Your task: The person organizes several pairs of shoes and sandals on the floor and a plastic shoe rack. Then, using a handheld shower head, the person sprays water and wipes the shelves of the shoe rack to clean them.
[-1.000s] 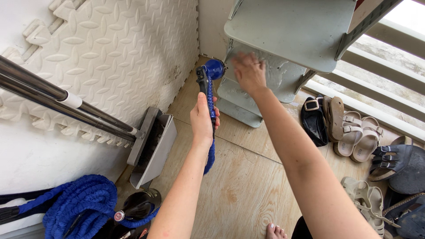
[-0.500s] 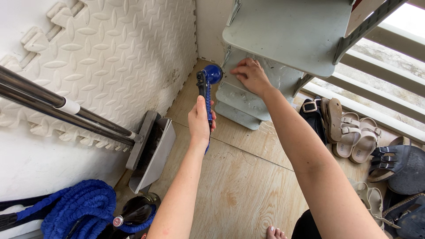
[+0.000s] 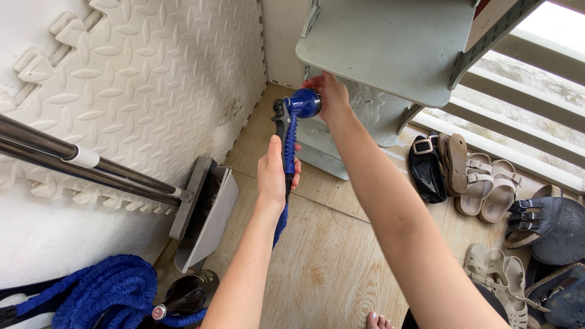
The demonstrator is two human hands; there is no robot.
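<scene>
The left hand [image 3: 277, 173] is wrapped tight round the handle of the blue sprayer [image 3: 292, 122], so its grip is pressed shut on it. The right hand [image 3: 329, 94] cups the sprayer's round head, fingers closed on it; the head's front is hidden behind them. The sprayer sits in the middle, just in front of the grey shelf [image 3: 378, 49]. The shelf's top is cut off. The hose [image 3: 103, 292] lies near left, partly out of view. Sandals [image 3: 481, 183] lie right.
</scene>
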